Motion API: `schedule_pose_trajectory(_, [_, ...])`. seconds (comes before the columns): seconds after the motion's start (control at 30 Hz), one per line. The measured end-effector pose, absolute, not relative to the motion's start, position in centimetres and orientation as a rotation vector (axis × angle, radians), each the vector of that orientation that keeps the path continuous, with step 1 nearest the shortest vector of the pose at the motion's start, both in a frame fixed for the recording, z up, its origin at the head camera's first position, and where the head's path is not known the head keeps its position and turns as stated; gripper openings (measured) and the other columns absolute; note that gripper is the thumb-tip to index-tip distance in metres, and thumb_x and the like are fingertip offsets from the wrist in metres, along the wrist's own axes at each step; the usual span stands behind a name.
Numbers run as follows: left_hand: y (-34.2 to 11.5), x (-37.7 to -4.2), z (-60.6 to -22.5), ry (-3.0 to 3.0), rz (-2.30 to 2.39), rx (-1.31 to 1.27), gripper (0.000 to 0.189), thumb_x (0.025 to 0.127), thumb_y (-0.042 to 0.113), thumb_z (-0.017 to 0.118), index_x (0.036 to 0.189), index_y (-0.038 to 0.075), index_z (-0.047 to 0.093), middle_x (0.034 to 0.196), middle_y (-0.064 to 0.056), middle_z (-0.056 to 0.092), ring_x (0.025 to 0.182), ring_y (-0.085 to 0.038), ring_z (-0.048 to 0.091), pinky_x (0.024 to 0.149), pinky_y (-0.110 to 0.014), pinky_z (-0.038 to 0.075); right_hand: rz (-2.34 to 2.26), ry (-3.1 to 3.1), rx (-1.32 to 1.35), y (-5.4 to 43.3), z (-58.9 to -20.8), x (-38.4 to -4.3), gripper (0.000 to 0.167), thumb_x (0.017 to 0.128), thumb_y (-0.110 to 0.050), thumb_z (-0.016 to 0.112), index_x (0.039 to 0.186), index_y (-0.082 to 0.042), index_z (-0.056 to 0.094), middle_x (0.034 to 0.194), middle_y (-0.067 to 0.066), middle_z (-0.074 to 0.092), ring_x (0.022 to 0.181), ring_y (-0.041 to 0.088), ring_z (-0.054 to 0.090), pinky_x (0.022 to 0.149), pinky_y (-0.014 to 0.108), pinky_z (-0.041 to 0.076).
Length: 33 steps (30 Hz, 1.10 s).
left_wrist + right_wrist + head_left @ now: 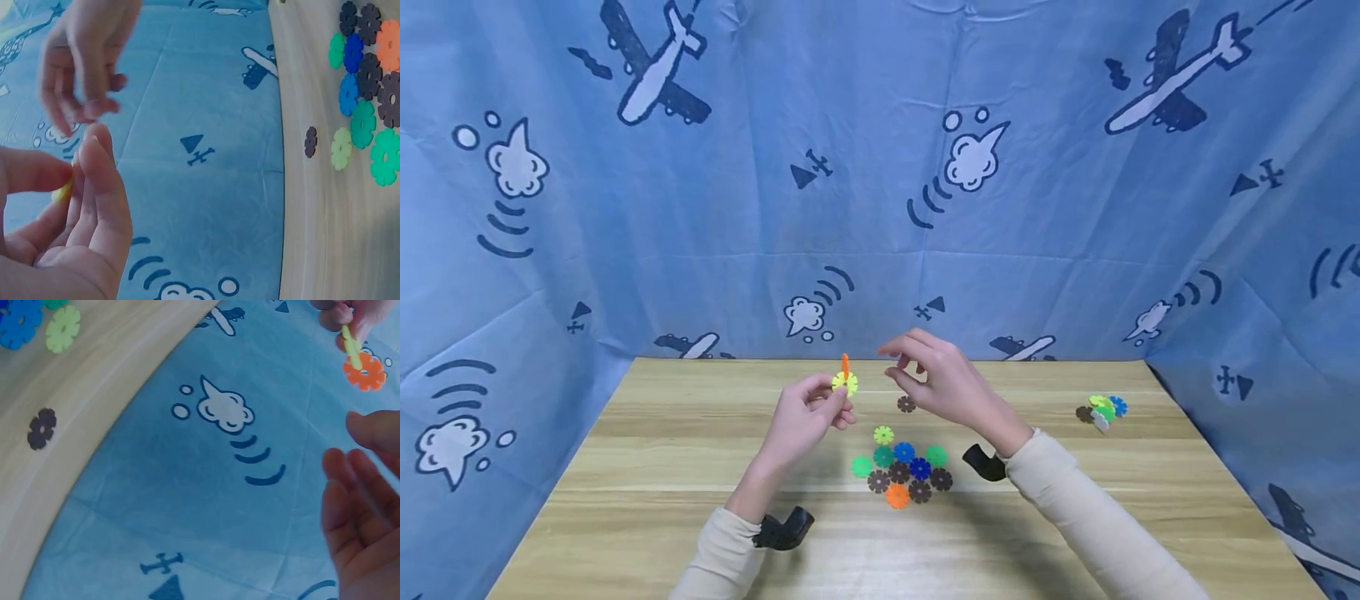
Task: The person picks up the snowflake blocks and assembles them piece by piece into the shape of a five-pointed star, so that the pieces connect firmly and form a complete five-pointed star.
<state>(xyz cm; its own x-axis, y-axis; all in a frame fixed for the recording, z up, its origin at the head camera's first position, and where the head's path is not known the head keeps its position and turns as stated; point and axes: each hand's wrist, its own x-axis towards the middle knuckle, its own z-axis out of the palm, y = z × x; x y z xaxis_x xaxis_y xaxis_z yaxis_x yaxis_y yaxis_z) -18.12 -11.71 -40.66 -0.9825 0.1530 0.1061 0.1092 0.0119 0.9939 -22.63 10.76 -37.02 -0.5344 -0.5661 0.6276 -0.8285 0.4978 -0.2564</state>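
- Worktop point(662, 450): bears the loose discs point(898, 467) flat before the person, probably so each is easy to pick up; its near edge is cut off.
- Right grip point(943, 379): fingers loosely bent, thumb apart, nothing visibly held, perhaps to leave the other hand room.
- Left grip point(805, 412): thumb and fingers pinch the yellow disc point(851, 385), seemingly so the orange disc point(846, 367) stands clear above, crosswise to it.
- Side pile point(1102, 410): overlapping pieces, likely set apart on purpose; whether they interlock is hard to make out.
- Orange disc: edge-on in the head view, hidden in the left wrist view.
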Motion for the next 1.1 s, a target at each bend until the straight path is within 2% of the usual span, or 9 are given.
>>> schedule_pose_trajectory(0.17, [-12.1,-18.2,-40.4,2.171,2.286,0.155,0.013,0.099,-0.002,0.059,0.107,-0.012,0.061,0.084,-0.012,0.071,0.073,-0.013,0.071,0.071,-0.028,0.062,0.751,-2.575,1.003,10.4,-37.7,-23.2,0.024,0.09,-0.014,0.077,0.112,-0.011,0.069,0.099,0.002,0.07,0.084,0.013,0.064,0.068,0.028,0.055])
schedule_pose_trajectory(0.3, [-12.1,-18.3,-40.3,2.174,2.314,0.113,0.011,0.098,-0.003,0.06,0.105,-0.011,0.061,0.086,-0.014,0.073,0.073,-0.012,0.071,0.07,-0.025,0.062,0.677,-2.817,0.909,9.9,-38.7,-23.9,0.024,0.089,-0.024,0.079,0.106,-0.012,0.066,0.092,0.001,0.067,0.077,0.013,0.059,0.066,0.028,0.052])
schedule_pose_trajectory(0.5, [-12.0,-18.3,-40.3,2.16,2.322,0.12,0.01,0.097,-0.004,0.06,0.105,-0.011,0.061,0.086,-0.013,0.073,0.072,-0.011,0.071,0.07,-0.025,0.062,0.491,-3.116,0.951,9.0,-40.8,-24.6,0.031,0.087,-0.031,0.081,0.105,-0.01,0.067,0.084,-0.001,0.064,0.074,0.013,0.057,0.068,0.032,0.05])
schedule_pose_trajectory(0.63, [-11.9,-18.1,-40.3,2.158,2.323,0.109,0.009,0.097,-0.004,0.06,0.104,-0.009,0.061,0.088,-0.017,0.073,0.072,-0.011,0.071,0.07,-0.027,0.062,0.411,-3.298,0.972,8.3,-42.5,-24.9,0.031,0.085,-0.031,0.083,0.106,-0.013,0.068,0.083,-0.003,0.061,0.076,0.014,0.056,0.071,0.034,0.05])
schedule_pose_trajectory(0.77, [-11.7,-18.0,-40.3,2.152,2.314,0.109,0.008,0.097,-0.004,0.06,0.104,-0.009,0.062,0.09,-0.02,0.072,0.072,-0.012,0.07,0.072,-0.031,0.063,0.445,-3.402,0.924,8.2,-44.4,-25.1,0.03,0.084,-0.029,0.084,0.105,-0.017,0.066,0.09,-0.003,0.061,0.081,0.014,0.055,0.076,0.035,0.051])
schedule_pose_trajectory(0.93, [-11.6,-18.0,-40.4,2.162,2.301,0.104,0.009,0.098,-0.003,0.059,0.104,-0.009,0.062,0.086,-0.015,0.073,0.072,-0.012,0.07,0.07,-0.028,0.062,0.639,-3.393,0.85,8.5,-46.2,-25.2,0.025,0.086,-0.023,0.083,0.096,-0.014,0.062,0.089,-0.001,0.06,0.081,0.015,0.054,0.078,0.035,0.05])
schedule_pose_trajectory(1.1, [-11.5,-18.0,-40.5,2.163,2.293,0.094,0.009,0.099,-0.002,0.059,0.104,-0.008,0.062,0.084,-0.009,0.072,0.072,-0.012,0.071,0.07,-0.027,0.062,0.748,-3.339,0.799,8.5,-46.7,-25.4,0.032,0.085,-0.019,0.083,0.107,-0.01,0.06,0.088,0.002,0.059,0.079,0.017,0.053,0.077,0.036,0.05])
